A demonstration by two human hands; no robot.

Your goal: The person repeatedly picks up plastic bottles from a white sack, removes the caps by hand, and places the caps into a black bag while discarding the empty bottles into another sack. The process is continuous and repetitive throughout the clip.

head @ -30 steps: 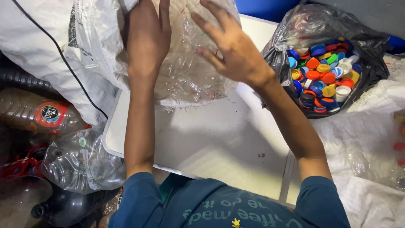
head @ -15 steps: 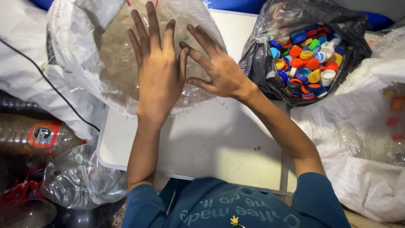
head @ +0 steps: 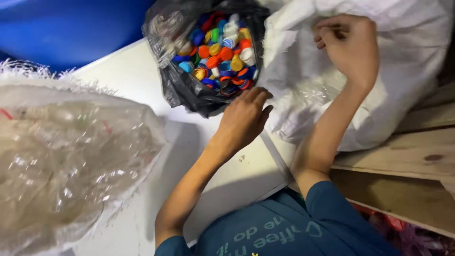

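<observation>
Left hand (head: 244, 118) rests flat, fingers together, beside the black bag of caps (head: 215, 47); right hand (head: 350, 47), farther right, apparently pinches the white sack (head: 403, 61).

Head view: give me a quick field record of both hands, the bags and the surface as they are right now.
left hand: palm down on the white table, fingertips at the edge of the black bag
right hand: fingers curled into the top of the white woven sack
black bag: open, full of mixed coloured bottle caps
clear sack: at the left, holds crushed clear plastic bottles
wooden planks: at the right, under the white woven sack
held items: cannot tell whether the right hand grips anything
</observation>
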